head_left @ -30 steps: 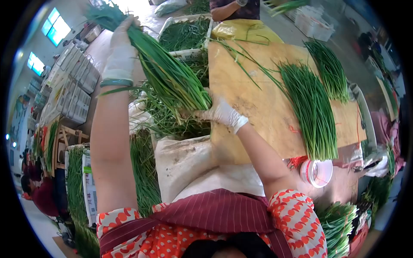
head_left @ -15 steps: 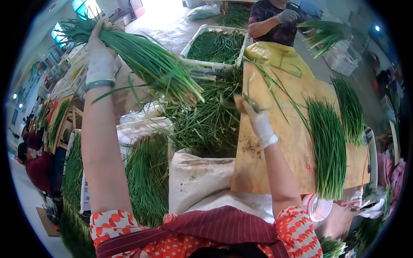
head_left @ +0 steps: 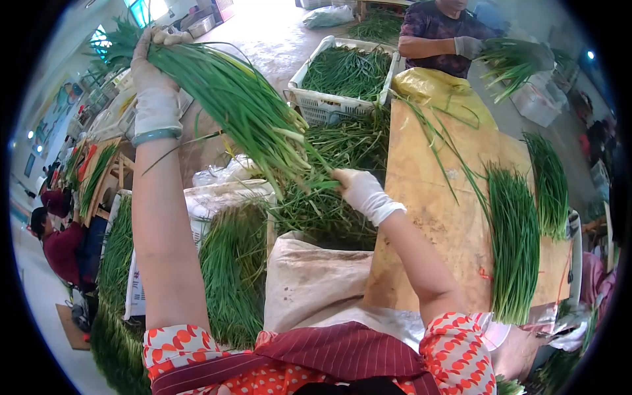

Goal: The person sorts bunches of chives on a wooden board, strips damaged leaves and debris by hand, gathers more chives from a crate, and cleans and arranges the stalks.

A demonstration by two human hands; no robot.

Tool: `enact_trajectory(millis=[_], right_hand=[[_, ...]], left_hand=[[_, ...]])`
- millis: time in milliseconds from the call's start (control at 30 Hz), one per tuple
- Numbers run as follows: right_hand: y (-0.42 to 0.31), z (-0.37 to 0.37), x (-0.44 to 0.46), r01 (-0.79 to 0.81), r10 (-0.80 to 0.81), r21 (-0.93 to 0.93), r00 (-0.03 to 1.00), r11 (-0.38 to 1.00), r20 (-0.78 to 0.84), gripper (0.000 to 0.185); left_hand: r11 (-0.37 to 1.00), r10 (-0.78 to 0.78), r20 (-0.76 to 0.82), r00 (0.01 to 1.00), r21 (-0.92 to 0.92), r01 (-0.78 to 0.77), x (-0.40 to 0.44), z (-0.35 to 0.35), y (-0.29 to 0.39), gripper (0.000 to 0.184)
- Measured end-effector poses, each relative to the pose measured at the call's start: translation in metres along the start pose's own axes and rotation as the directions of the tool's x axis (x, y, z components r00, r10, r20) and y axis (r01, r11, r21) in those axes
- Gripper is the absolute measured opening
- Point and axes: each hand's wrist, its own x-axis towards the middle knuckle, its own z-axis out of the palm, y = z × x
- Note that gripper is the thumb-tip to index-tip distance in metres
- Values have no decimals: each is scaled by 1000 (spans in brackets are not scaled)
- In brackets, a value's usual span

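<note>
My gloved left hand [head_left: 157, 79] is closed around a big bunch of garlic chives [head_left: 227, 102], held up at the upper left. The leafy tips stick out past the fist, and the pale stem ends hang down to the right. Just beyond those ends, my gloved right hand [head_left: 365, 194] pinches a few loose chive stalks [head_left: 322, 184] between thumb and fingers. Below both hands lies a heap of loose chive scraps [head_left: 349, 145]. Two sorted chive bundles, a nearer one [head_left: 515, 243] and a farther one [head_left: 548, 184], rest on the right of the wooden board [head_left: 428, 243].
A white crate [head_left: 336, 107] full of chives stands ahead. Another crate [head_left: 230, 192] with chives is at lower left, beside a white sack [head_left: 316, 273]. Across the board, a co-worker [head_left: 438, 36] in gloves holds chives [head_left: 513, 62] near a yellow bag [head_left: 438, 85].
My right hand has moved left and down from the board's edge to the stem ends and now pinches stalks there. The left hand still holds the bunch up.
</note>
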Motion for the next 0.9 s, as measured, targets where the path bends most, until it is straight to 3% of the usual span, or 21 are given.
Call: enact_trajectory(millis=[33,67,100,133,167,200,233,300,333,367,400,433,467,500,533,567,600,767,800,833,900], right_hand=[[21,7,1,-116,119,-41,990,992,76,18],[40,13,1,-248,214,380,968,891,131,24],[51,14,4,-341,270,717,938,608,218,30],[40,4,9,-343,274,717,937,606,217,30],[26,-7,14,-272,155,908,960,319,233,38],[13,-16,20,-200,37,980,979,-19,200,45],[6,-18,29,-197,42,980,979,-20,197,45],[-4,-22,46,-213,-176,973,965,-85,196,54],[-14,-30,50,-208,-176,974,966,-87,190,54],[-25,-41,53,-110,-40,993,993,-42,108,52],[-33,-51,55,-21,96,1000,995,16,19,50],[-28,-65,54,-4,112,999,994,-42,9,40],[-18,-67,58,48,127,996,991,-76,-38,36],[-11,-68,61,98,143,989,986,-108,-82,32],[-11,-69,61,134,189,986,975,-101,-114,31],[-12,-71,56,139,191,985,974,-100,-118,31],[-16,-74,48,96,185,992,980,-81,-79,33],[-11,-64,35,-1,30,1000,1000,30,0,46],[-34,-70,33,115,40,993,992,25,-116,48],[-36,-71,32,115,37,993,993,22,-116,48],[-38,-70,31,90,-14,956,996,280,-89,54]], left_hand=[[998,-26,33,999,-64,28,-1,-1,1,14],[997,-29,35,999,-65,32,-2,-2,0,14],[997,-11,17,1000,-79,13,-6,0,-1,13],[996,2,-4,1000,-93,-2,-10,4,-3,13],[995,-4,-5,1000,-96,4,-12,8,-6,13],[988,-8,23,1000,-155,11,-15,17,-12,11],[977,-10,52,999,-213,21,-15,23,-19,10],[963,-63,125,990,-255,93,-15,24,-33,9],[944,-106,195,975,-289,160,-16,25,-36,10],[944,-110,199,974,-285,165,-19,26,-34,10],[989,-122,-62,991,79,126,-27,27,-29,14],[888,-28,-302,953,431,163,-34,27,-26,19],[796,22,-365,931,570,205,-41,20,-29,28],[796,20,-365,931,569,206,-51,16,-34,28],[806,-92,-349,933,525,275,-61,14,-40,29],[806,-200,-324,925,482,344,-66,10,-45,29],[806,-200,-323,925,482,343,-68,1,-48,29],[845,93,-357,929,521,116,-91,-14,-52,22],[844,96,-354,930,524,112,-92,-14,-52,22],[894,66,-329,942,439,90,-93,-15,-51,21],[933,44,-306,951,353,70,-96,-14,-51,20]])
